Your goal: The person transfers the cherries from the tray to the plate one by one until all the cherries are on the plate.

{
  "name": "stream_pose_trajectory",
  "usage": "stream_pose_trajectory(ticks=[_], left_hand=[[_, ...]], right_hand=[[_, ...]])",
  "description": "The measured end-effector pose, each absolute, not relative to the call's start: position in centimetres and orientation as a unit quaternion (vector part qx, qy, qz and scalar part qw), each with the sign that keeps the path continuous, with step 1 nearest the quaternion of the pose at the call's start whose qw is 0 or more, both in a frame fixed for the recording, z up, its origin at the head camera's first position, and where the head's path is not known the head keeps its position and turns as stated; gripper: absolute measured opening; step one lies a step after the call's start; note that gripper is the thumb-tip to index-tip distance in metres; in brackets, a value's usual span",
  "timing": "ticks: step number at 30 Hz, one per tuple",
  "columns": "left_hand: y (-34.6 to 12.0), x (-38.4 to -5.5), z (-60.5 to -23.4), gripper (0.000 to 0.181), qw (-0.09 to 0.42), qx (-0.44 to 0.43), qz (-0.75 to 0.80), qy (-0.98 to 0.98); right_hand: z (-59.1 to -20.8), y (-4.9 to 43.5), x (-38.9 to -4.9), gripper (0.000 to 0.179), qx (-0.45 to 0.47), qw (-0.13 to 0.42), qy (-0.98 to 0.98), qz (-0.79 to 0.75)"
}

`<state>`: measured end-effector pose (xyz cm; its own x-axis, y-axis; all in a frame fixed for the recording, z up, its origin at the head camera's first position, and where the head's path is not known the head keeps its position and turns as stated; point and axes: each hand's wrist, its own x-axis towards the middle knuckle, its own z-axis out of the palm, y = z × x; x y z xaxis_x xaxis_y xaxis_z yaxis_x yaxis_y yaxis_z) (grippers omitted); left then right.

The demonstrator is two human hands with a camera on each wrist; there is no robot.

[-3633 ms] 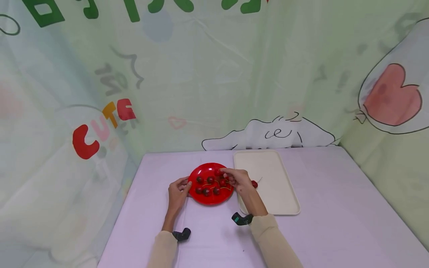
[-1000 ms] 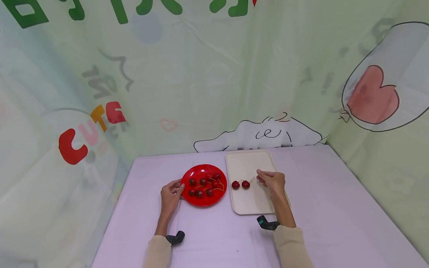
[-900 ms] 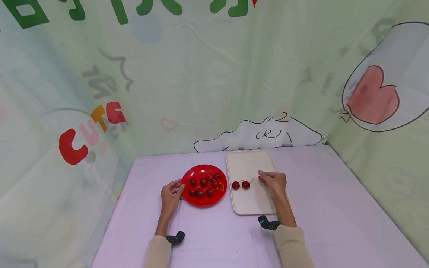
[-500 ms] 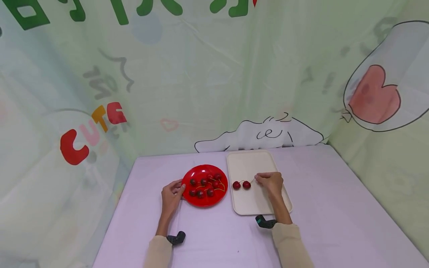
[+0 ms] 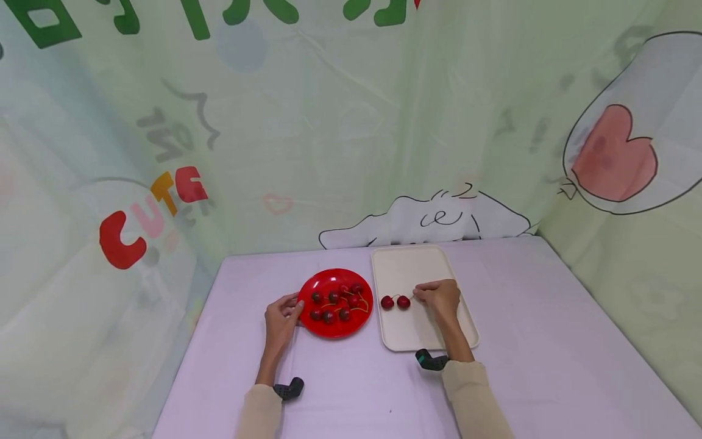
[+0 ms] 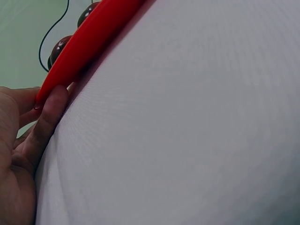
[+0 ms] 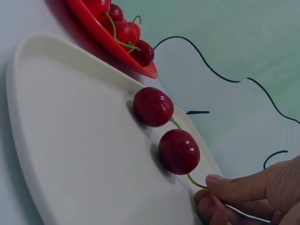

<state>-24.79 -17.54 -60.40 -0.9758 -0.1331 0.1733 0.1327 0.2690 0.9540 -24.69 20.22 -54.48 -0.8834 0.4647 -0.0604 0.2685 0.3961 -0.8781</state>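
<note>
My left hand (image 5: pixel 281 321) holds the near-left rim of a round red plate (image 5: pixel 351 326), thumb on the rim and fingers below it, as the left wrist view shows. Several dark red cherries with green stems lie on the plate. Beside it, a cream rectangular tray (image 5: pixel 411 265) carries two cherries in a row: a left one (image 5: pixel 387 302) and a right one (image 5: pixel 403 302). Over the tray, my right hand (image 5: pixel 443 299) pinches the stem (image 7: pixel 196 183) of the right cherry between thumb and forefinger. That cherry (image 7: pixel 179 151) sits close over the tray surface.
A pale lilac cloth (image 5: pixel 351 390) covers the table. Printed curtains (image 5: pixel 351 146) rise behind it and along both sides. The tray's raised rim (image 7: pixel 21 117) runs close to the plate's right edge.
Since 3.6 s ago, a cherry has gone from plate to tray and my right hand has left the plate. Within the last second it moved left and took the right cherry's stem.
</note>
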Motion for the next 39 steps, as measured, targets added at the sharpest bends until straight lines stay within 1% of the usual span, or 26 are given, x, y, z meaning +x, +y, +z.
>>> stream_pose_trajectory(ticks=[10,19,24,34,39], left_hand=[[-17.6,-24.7,-60.2,0.032,0.112,-0.011,-0.613,-0.782],[-17.6,-24.8,-60.5,0.032,0.117,-0.012,-0.608,-0.785],[-17.6,-24.7,-60.4,0.032,0.115,-0.011,-0.607,-0.786],[-17.6,-24.7,-60.3,0.033,0.114,-0.017,-0.606,-0.787],[-17.6,-24.6,-60.4,0.032,0.116,-0.014,-0.608,-0.785]], right_hand=[[-54.2,19.9,-24.7,0.017,-0.222,0.103,-0.834,0.494],[-53.3,21.1,-23.7,0.022,-0.202,0.042,-0.775,0.597],[-53.3,21.7,-23.4,0.021,-0.191,0.021,-0.76,0.621],[-53.2,22.3,-22.8,0.02,-0.195,0.007,-0.745,0.638],[-53.8,22.7,-22.8,0.021,-0.208,0.013,-0.743,0.636]])
